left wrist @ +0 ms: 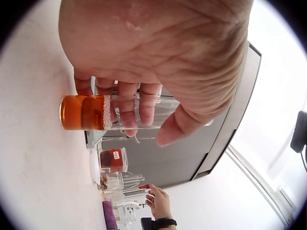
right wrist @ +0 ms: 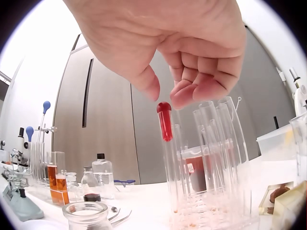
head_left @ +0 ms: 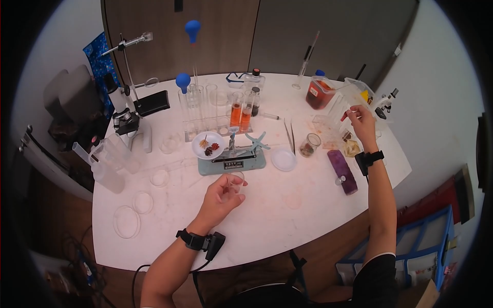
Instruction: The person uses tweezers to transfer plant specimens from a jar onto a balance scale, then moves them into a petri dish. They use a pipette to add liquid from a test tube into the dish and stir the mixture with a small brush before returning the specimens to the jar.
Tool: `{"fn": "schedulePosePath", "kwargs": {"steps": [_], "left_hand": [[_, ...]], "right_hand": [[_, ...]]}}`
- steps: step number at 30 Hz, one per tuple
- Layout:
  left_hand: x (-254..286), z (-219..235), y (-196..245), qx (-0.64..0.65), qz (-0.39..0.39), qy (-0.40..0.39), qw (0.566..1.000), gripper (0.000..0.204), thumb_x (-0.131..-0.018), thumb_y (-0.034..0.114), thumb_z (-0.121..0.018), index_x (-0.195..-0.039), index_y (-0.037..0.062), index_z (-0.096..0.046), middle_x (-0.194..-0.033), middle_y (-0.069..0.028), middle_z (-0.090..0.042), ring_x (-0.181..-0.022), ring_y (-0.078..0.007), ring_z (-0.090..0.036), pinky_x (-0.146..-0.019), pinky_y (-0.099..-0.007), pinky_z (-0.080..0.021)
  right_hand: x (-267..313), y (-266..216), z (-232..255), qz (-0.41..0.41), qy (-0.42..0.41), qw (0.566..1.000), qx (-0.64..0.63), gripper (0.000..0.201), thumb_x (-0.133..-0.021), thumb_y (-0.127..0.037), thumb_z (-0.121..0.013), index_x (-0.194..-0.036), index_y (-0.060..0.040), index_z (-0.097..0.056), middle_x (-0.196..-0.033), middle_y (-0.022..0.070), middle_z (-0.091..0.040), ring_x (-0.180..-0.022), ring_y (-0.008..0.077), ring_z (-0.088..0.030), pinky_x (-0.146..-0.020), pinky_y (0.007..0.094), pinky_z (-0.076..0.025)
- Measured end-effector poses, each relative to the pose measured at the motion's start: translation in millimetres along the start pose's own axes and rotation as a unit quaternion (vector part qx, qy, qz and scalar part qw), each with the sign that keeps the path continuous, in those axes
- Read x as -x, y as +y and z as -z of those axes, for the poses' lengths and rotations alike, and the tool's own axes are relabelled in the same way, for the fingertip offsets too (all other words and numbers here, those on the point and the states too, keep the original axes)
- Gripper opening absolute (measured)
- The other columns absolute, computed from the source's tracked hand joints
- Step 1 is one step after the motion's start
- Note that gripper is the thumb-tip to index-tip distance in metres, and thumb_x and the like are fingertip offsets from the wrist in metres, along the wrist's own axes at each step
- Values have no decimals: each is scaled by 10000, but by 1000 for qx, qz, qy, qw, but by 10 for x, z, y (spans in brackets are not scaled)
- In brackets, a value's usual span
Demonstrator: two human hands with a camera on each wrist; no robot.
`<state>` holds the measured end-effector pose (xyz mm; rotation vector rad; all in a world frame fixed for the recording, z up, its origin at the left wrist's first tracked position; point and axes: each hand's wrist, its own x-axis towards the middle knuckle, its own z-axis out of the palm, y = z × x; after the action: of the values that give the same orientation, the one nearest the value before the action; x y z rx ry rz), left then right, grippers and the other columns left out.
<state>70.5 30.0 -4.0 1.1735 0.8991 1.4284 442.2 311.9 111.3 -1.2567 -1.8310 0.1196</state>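
My left hand (head_left: 221, 197) grips a glass cylinder (left wrist: 165, 112) upright, its thumb on one side and its fingers round the other. Orange liquid (left wrist: 74, 112) with froth on top fills the cylinder's lower part, which the hand hides in the head view. On the right, my right hand (head_left: 363, 122) is over a rack of glass tubes. A red rubber bulb (right wrist: 164, 117) shows at the mouth of one tube, under the right thumb and forefinger tips (right wrist: 152, 91). Whether they pinch it I cannot tell.
Beyond the left hand stands a green balance (head_left: 226, 168) bearing a white dish (head_left: 208, 154). Two tubes of orange liquid (head_left: 235, 114) stand behind it. Near the right arm are a purple block (head_left: 341, 169), a glass jar (head_left: 310, 145) and tweezers (head_left: 292, 136). Petri dishes (head_left: 126, 222) lie left.
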Motion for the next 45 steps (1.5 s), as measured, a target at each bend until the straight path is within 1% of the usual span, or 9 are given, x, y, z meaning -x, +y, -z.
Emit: {"fn": "schedulePosePath", "kwargs": {"steps": [5,11,17,20,23,29,32,41,45], "left_hand": [[6,9,-11,0,6,2,1000,246,-840,81,-680,-1054,99,-558,-1099,-24,-559,-990,-84,-484,-837,-246,-405],[4,12,-20,-2,-11,-4,1000,258,-843,74,-678,-1069,101,-556,-1100,-26,-561,-916,-69,-461,-821,-235,-404],[9,30,-30,-6,4,-6,1000,279,-849,78,-680,-1092,100,-547,-1087,-27,-561,-915,-75,-469,-827,-247,-409],[5,28,-54,-9,-11,-3,1000,281,-847,80,-686,-1091,97,-547,-1079,-30,-563,-902,-66,-471,-829,-247,-412],[3,21,-53,-6,-13,-2,1000,284,-845,84,-693,-1089,94,-547,-1076,-25,-564,-894,-58,-472,-835,-253,-415],[12,10,-9,-3,0,0,1000,283,-845,93,-690,-1091,101,-550,-1113,-25,-581,-850,-55,-442,-826,-245,-411],[4,22,-16,-18,-9,-8,1000,282,-844,94,-688,-1089,105,-549,-1128,-33,-587,-830,-52,-423,-813,-231,-405],[0,9,-18,-2,-1,-1,1000,241,-845,97,-689,-1049,103,-560,-1104,-38,-581,-872,-50,-442,-795,-229,-407],[2,2,3,4,2,-1,1000,233,-845,93,-688,-1039,101,-559,-1037,-17,-558,-968,-69,-487,-799,-232,-409]], "right_hand": [[21,-190,-13,-21,-41,999,0,211,-853,-173,-658,-915,27,-684,-689,71,-652,-624,146,-600,-591,293,-464],[-9,-136,-69,14,-46,999,-10,190,-851,-148,-640,-835,35,-687,-684,87,-687,-613,152,-618,-589,286,-469],[-11,-186,-60,-2,-45,999,15,189,-857,-151,-641,-827,30,-684,-676,81,-682,-586,150,-612,-564,291,-466],[-30,-123,-75,14,-43,999,23,187,-858,-151,-642,-825,28,-685,-674,80,-681,-579,152,-612,-553,292,-464],[-29,-140,-71,3,-48,999,21,190,-854,-155,-647,-826,30,-683,-674,82,-681,-585,153,-617,-556,285,-465],[-29,-105,-64,10,-51,999,-1,200,-840,-163,-652,-828,34,-682,-678,82,-682,-599,152,-622,-575,271,-471],[-10,-192,-33,10,-51,998,19,193,-834,-160,-649,-828,30,-684,-680,81,-681,-596,153,-621,-573,272,-470],[-15,-223,-32,5,-49,998,42,181,-828,-157,-654,-819,20,-690,-683,80,-685,-599,155,-626,-580,285,-479],[-35,-153,-58,24,-42,998,45,181,-827,-160,-663,-815,18,-693,-679,80,-687,-595,156,-627,-576,287,-479]]}}
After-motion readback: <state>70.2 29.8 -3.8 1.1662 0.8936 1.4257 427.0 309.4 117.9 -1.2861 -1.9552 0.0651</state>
